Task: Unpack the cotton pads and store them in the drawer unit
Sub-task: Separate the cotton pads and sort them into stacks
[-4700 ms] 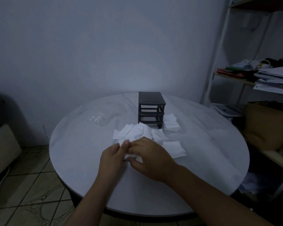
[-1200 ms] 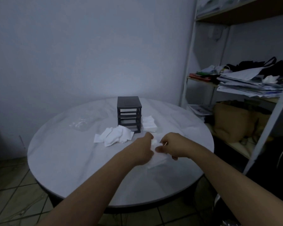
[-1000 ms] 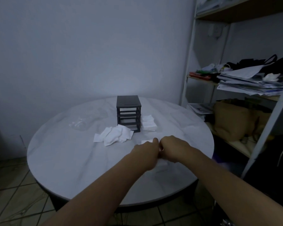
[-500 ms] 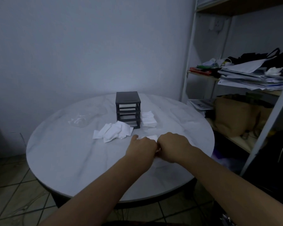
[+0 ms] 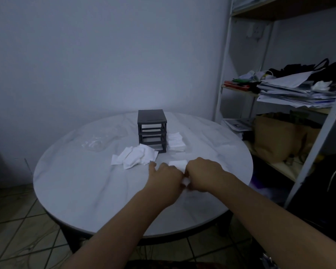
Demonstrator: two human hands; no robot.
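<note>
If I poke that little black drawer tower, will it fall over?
Probably it would slide or tip easily. The drawer unit stands taller than it is wide, on a smooth table. Its open frame looks like thin plastic, so it is likely light. A low, gentle push should be safer.

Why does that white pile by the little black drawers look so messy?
The loose cotton pads left of the drawer unit lie crumpled and overlapping, unlike the neat stack on its right.

left hand (image 5: 164, 178): motion-blurred, fingers hidden under the knuckles
right hand (image 5: 203, 174): fingers curled under, grip unclear
white cotton pads (image 5: 177, 164): mostly covered by both hands
dark grey three-tier drawer unit (image 5: 152, 131): contents too dim to tell
</note>
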